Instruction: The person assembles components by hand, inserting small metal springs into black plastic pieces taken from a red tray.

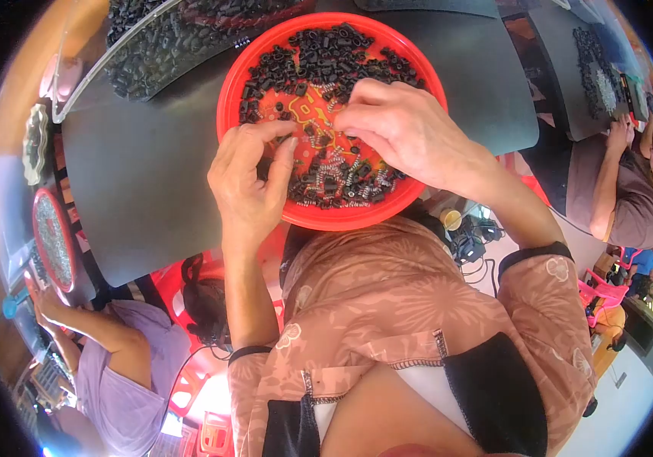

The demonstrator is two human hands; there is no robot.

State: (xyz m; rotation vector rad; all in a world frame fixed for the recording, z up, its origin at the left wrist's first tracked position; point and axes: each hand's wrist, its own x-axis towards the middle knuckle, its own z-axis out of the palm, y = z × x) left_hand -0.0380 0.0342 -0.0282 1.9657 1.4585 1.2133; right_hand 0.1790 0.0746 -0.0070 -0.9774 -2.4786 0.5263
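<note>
A round red tray [229, 99] holds small black parts [330, 53], heaped along its far side, and metal springs mixed with black pieces [334, 183] nearer me. Over the tray's left part is my left hand [254, 171], thumb and forefinger curved toward each other around a small dark piece near their tips. My right hand [403, 126] is over the right part, its thumb and fingertips pinched together; what they hold, if anything, is too small to name. Both hands' fingertips are near the middle, a little apart.
Behind the tray at the left, a clear-edged container [151, 72] holds many black parts on the dark table [128, 198]. One person [121, 358] works at the left beside a red tray of metal pieces [54, 240]; another [620, 175] sits at the right.
</note>
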